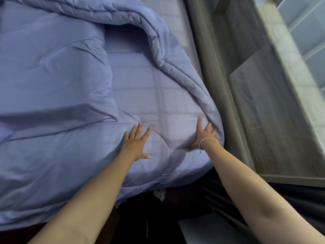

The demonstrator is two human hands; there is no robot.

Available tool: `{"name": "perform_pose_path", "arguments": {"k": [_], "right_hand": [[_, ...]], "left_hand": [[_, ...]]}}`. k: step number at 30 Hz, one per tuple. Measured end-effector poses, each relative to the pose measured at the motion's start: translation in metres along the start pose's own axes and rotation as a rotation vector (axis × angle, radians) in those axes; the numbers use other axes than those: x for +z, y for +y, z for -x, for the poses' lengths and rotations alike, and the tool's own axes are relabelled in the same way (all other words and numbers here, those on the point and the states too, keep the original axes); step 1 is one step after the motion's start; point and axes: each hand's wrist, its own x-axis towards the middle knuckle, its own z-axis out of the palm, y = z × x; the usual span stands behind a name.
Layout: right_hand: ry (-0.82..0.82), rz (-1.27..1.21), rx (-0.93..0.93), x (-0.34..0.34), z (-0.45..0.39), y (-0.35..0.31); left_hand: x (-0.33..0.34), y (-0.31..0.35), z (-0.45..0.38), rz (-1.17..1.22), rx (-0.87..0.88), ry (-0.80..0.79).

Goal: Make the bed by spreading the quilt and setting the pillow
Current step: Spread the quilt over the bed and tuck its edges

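The left hand [136, 143] lies flat with fingers spread and straight, pressing the near part of the blue quilt [52, 85] down onto the bed. The right hand [204, 134] is just beside it toward the bed's right edge: its index finger points straight ahead over the cloth while the other fingers curl into the rolled quilt edge [184, 76] where that fold meets the corner, so it appears to grip the fold; a thin white bracelet [208, 140] circles the wrist. Outward from the hands, the quilt covers the left and near parts of the bed in soft wrinkles, but its right side is turned back in a thick roll, leaving a lighter checked sheet [149, 85] bare between roll and main body. A grey wooden bed frame [219, 67] runs along the right. Judging by this, spreading is only partly done: the folded-back side has yet to be drawn out and smoothed, and no pillow is in view, so setting it seems to lie ahead.
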Motion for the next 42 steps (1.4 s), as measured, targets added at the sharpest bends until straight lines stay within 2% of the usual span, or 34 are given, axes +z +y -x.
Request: {"name": "perform_pose_path", "arguments": {"k": [3, 4, 7, 11, 15, 20, 25, 31, 36, 42], "right_hand": [[-0.033, -0.179, 0.137, -0.001, -0.007, -0.007], [0.000, -0.210, 0.198, 0.003, -0.004, -0.012], [0.109, -0.118, 0.217, 0.014, 0.022, -0.036], [0.314, -0.038, -0.116, 0.029, 0.063, -0.078], [0.255, 0.001, -0.383, 0.042, 0.108, -0.149], [0.299, 0.032, -0.601, 0.046, 0.163, -0.268], [0.358, 0.064, -0.765, 0.050, 0.223, -0.406], [0.419, 0.028, -0.933, 0.064, 0.297, -0.559], [0.425, 0.058, -1.010, 0.075, 0.342, -0.654], [0.447, 0.052, -1.043, 0.080, 0.363, -0.755]], "left_hand": [[-0.006, -0.011, 0.016, 0.012, 0.001, -0.017], [-0.005, -0.017, 0.026, 0.011, -0.013, -0.004], [0.000, -0.045, 0.059, 0.059, -0.101, 0.056], [0.000, -0.099, 0.103, 0.186, -0.221, 0.132], [-0.003, -0.162, 0.146, 0.227, -0.335, 0.225], [-0.006, -0.239, 0.198, 0.261, -0.428, 0.334], [-0.009, -0.337, 0.263, 0.235, -0.477, 0.495], [0.009, -0.472, 0.356, 0.190, -0.635, 0.576], [0.005, -0.555, 0.408, 0.170, -0.694, 0.622], [-0.009, -0.625, 0.413, 0.165, -0.672, 0.663]]}}
